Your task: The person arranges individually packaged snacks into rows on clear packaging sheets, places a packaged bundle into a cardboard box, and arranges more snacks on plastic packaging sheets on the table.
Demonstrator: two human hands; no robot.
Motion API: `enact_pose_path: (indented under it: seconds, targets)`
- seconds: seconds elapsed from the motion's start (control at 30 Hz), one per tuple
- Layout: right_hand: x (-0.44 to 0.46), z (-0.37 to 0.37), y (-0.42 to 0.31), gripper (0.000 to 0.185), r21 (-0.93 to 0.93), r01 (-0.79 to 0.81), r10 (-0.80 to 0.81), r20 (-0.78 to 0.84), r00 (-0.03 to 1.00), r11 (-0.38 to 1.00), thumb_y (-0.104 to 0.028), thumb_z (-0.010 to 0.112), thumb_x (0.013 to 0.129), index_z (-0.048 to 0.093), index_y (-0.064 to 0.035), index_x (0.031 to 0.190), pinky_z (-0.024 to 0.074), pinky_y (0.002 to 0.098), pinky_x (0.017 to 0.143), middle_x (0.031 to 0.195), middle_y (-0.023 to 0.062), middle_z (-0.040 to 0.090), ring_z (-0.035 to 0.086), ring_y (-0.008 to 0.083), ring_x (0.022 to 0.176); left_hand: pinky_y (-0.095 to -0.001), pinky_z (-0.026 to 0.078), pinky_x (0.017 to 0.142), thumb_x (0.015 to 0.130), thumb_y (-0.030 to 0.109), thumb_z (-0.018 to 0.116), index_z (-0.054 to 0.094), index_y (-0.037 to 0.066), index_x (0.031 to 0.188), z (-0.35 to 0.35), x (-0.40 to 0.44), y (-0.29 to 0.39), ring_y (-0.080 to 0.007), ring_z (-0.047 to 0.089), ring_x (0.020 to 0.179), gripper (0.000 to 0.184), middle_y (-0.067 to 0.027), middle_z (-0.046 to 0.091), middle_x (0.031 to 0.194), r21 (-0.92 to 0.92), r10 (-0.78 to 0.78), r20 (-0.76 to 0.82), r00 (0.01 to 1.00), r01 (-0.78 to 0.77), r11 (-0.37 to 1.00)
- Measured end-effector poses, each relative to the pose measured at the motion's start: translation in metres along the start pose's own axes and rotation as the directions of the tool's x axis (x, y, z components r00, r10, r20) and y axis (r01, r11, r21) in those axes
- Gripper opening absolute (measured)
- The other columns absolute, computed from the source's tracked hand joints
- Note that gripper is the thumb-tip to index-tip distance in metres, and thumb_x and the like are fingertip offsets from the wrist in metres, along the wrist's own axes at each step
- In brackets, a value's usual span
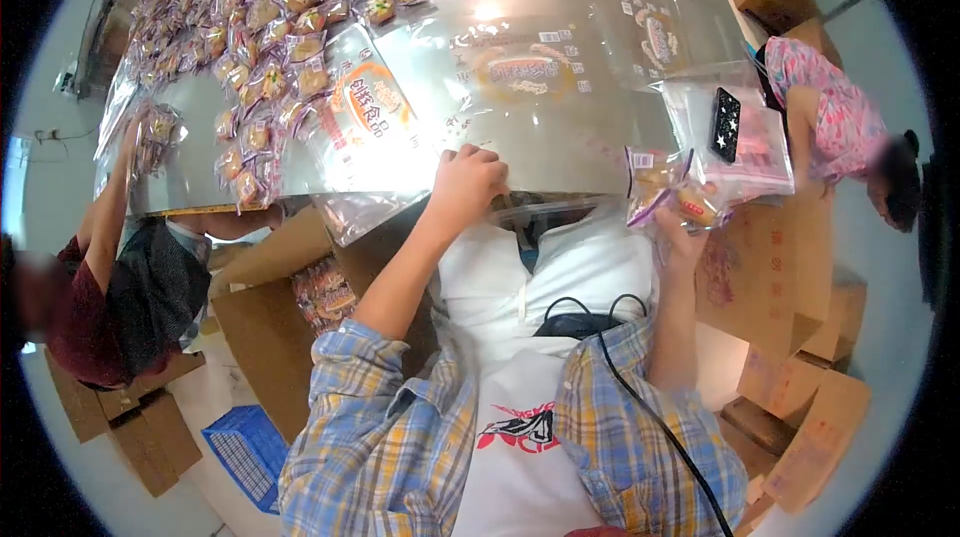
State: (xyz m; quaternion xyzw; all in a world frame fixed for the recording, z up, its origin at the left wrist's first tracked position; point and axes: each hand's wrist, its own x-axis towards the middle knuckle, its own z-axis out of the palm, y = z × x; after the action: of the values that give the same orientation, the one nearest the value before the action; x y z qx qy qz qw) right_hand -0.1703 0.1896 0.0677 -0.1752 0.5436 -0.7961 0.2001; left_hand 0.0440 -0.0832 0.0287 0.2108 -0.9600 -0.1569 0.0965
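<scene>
My left hand is at the near edge of the metal table, its fingers curled closed on the edge of a clear printed plastic bag that lies flat. My right hand, raised at the table's front right, is closed around several small wrapped pastries in clear packets with purple edges. The packets partly hide its fingers. Left of my left hand, another clear bag with an orange and red logo lies on the table and hangs over the edge.
Many wrapped pastries cover the table's far left. A black phone with stars rests on a stack of plastic bags at right. Cardboard boxes and a blue crate stand below. Co-workers are on both sides.
</scene>
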Motion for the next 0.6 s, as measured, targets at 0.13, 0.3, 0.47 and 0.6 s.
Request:
enact_pose_path:
  seconds: [0.13,0.3,0.47,0.6]
  targets:
    - [-0.014,-0.01,0.012,0.084,-0.039,0.004,-0.004,-0.015,1.0,0.999,0.005,0.084,0.078,0.042,-0.0063,0.15,0.0504,0.0375,0.104,0.132,0.0101,0.061,0.063,0.0218,0.116,-0.0481,0.052,0.09,0.082,0.022,0.077,0.081,0.021,0.094,-0.003,0.01,-0.003,-0.0254,0.067,0.1,0.012,0.0,0.076,0.095,0.021,-0.013,0.1,0.995,0.011,1.0]
    - [-0.009,-0.021,0.022,0.085,-0.046,-0.011,0.009,-0.035,0.999,0.999,0.005,0.083,0.078,0.039,-0.0043,0.15,0.0507,0.0371,0.104,0.132,0.0119,0.061,0.063,0.0219,0.116,-0.0465,0.056,0.077,0.088,0.018,0.07,0.078,0.014,0.094,-0.012,0.015,-0.006,-0.0343,0.069,0.088,0.011,-0.0096,0.075,0.085,-0.267,-0.085,-0.036,0.996,0.073,0.961]
    - [-0.007,-0.021,0.02,0.083,-0.023,-0.007,0.006,-0.03,1.0,1.0,0.005,0.082,0.079,0.039,-0.0042,0.15,0.0509,0.0366,0.103,0.131,0.0112,0.061,0.063,0.0211,0.116,-0.0478,0.057,0.08,0.093,0.02,0.066,0.076,0.01,0.099,-0.032,0.023,0.005,-0.0373,0.07,0.09,0.016,-0.0142,0.074,0.088,-0.236,-0.201,0.022,0.979,0.201,0.951]
    - [-0.007,-0.024,0.022,0.083,-0.063,-0.01,0.008,-0.031,0.999,0.998,0.005,0.082,0.079,0.039,-0.0045,0.15,0.0512,0.036,0.102,0.129,0.0105,0.062,0.063,0.0206,0.114,-0.0444,0.057,0.082,0.093,0.024,0.068,0.075,0.009,0.107,-0.018,0.021,0.003,-0.0346,0.07,0.094,0.022,-0.0124,0.075,0.093,-0.256,-0.113,-0.075,0.991,0.091,0.962]
